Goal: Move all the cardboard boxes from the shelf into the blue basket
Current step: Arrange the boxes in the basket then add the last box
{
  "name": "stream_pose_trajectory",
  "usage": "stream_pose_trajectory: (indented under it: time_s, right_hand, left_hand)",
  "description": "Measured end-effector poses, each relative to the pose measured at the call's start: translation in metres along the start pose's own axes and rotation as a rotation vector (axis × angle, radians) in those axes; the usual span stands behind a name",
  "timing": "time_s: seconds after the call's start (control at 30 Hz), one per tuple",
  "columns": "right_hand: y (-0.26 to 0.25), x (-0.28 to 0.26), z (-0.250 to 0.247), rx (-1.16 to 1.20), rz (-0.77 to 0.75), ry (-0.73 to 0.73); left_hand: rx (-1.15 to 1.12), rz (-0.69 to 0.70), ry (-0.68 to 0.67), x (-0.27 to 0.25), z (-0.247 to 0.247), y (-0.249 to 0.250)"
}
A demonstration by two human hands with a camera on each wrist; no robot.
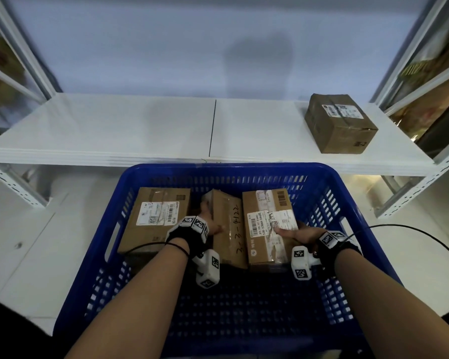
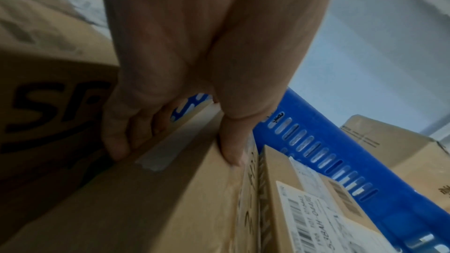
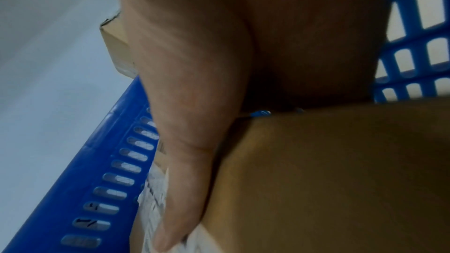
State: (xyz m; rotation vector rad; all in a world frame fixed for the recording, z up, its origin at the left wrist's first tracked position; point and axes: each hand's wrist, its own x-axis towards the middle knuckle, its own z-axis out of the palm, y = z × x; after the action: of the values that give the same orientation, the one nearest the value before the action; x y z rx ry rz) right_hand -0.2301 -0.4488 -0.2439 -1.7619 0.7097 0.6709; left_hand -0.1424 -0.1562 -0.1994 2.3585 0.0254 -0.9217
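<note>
Three cardboard boxes lie in the blue basket (image 1: 358, 237). My left hand (image 1: 212, 228) grips the middle box (image 1: 230, 229), which has handwritten numbers. In the left wrist view its thumb (image 2: 231, 149) lies on the top edge and its fingers (image 2: 119, 141) reach down the left side. My right hand (image 1: 300, 233) grips the right box (image 1: 267, 203), with its thumb (image 3: 180, 189) on the white label and its fingers hidden down the right side. A third box (image 1: 156, 216) sits at the basket's left. One more box (image 1: 340, 123) stands on the white shelf (image 1: 114, 130) at the right.
White metal shelf posts (image 1: 410, 187) flank the basket on both sides. Neighbouring racks (image 1: 433, 81) hold other goods at far left and right. A black cable (image 1: 412, 231) runs from my right wrist over the basket's right rim. The near half of the basket floor is bare.
</note>
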Motion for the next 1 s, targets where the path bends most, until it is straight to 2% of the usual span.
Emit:
stream_pose_trajectory:
  time_s: [0.1, 0.17, 0.3, 0.43, 0.5, 0.63, 0.7, 0.83, 0.93, 1.0]
  right_hand:
    - [-0.016, -0.022, -0.003, -0.136, 0.061, -0.020]
    - [-0.018, -0.021, -0.013, -0.169, 0.041, -0.013]
    - [-0.041, -0.052, -0.022, -0.300, -0.020, -0.038]
    - [-0.065, -0.083, -0.028, -0.635, -0.041, -0.003]
    - [-0.070, -0.090, -0.030, -0.803, -0.054, -0.017]
    - [-0.068, -0.095, -0.011, -1.179, -0.081, -0.063]
    - [-0.059, -0.089, 0.007, -1.231, -0.105, -0.114]
    - [-0.034, -0.056, 0.045, -1.423, -0.134, -0.095]
    - [0.007, 0.036, 0.047, -1.408, -0.138, -0.086]
    - [0.043, 0.111, 0.026, -1.348, -0.160, -0.056]
  left_hand:
    - [0.036, 0.068, 0.048, -0.010, -0.010, 0.006]
    - [0.052, 0.092, 0.068, -0.021, -0.020, 0.011]
    - [0.088, 0.095, 0.091, -0.034, -0.042, 0.019]
    - [0.224, 0.009, 0.087, -0.050, -0.064, 0.021]
    - [0.291, 0.017, 0.093, -0.057, -0.073, 0.021]
    - [0.255, 0.054, 0.106, -0.056, -0.079, 0.021]
    - [0.233, 0.056, 0.109, -0.055, -0.077, 0.019]
    - [0.181, 0.059, 0.089, -0.054, -0.066, 0.015]
    - [0.134, 0.064, 0.066, -0.049, -0.060, 0.013]
    - [0.117, 0.077, 0.060, -0.045, -0.059, 0.014]
